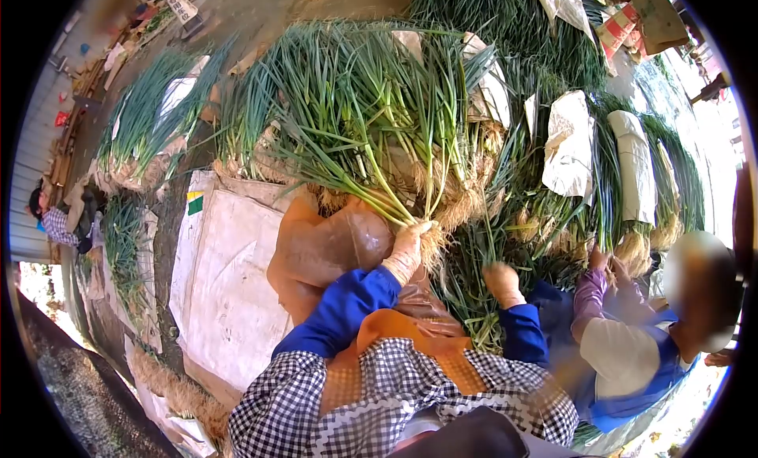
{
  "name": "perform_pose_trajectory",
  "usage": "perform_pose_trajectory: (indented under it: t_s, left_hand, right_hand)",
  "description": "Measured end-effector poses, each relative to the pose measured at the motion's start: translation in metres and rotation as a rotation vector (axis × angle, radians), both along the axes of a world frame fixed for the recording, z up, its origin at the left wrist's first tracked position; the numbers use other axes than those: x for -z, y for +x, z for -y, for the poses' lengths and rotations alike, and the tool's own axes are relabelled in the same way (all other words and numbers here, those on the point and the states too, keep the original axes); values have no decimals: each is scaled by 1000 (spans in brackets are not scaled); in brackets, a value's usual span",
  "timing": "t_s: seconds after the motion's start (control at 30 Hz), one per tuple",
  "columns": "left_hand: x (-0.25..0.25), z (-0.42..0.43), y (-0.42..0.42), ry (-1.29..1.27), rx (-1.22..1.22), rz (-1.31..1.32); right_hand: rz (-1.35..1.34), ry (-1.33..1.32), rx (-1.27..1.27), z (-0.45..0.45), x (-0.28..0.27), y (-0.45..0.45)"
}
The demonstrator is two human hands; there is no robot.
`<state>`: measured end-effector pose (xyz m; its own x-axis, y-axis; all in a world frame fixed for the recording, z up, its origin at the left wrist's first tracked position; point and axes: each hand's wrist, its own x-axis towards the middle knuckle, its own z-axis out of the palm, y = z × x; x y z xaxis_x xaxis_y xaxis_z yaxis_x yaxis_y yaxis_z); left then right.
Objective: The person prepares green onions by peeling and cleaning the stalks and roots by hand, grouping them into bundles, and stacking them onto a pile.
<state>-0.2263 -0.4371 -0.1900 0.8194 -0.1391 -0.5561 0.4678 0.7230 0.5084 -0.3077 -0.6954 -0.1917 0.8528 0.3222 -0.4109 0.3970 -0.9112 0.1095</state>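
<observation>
My left hand (405, 253) is closed around the root ends of a few green onions (381, 191), just above the brown apron (335, 241) over my lap. Their pale roots hang down past my fingers, and the long leaves fan up and to the left. My right hand (502, 283) is curled over a heap of loose green leaves (466, 280), to the right of the held roots. Whatever its fingers hold, if anything, is hidden. A large pile of green onions (347, 87) lies directly ahead, roots toward me.
A co-worker (632, 339) sits close on my right, hands on green onions. Wrapped bundles (632, 166) lie beyond. At left is a white sack sheet (237, 276), with more green onions (150, 110) behind. Another person (59, 221) is at the far left.
</observation>
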Motion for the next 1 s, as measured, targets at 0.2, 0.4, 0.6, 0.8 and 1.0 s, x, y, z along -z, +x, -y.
perform_pose_trajectory:
  t_s: [0.2, 0.4, 0.6, 0.8, 1.0]
  left_hand:
    - [-29, 16, -20, -10, 25, 128]
    - [25, 5, -9, -9, -178, 118]
    - [3, 3, -13, -63, -158, 28]
    - [-8, 8, -22, -113, 126, 53]
    - [11, 5, -18, -56, 32, 37]
  right_hand:
    - [99, 1329, 482, -98, -47, 80]
    - [80, 1662, 887, -132, -38, 71]
    - [-434, -228, -102, -12, -2, -18]
    - [-15, 1047, 520, -105, -75, 96]
    - [507, 801, 211, -147, -37, 131]
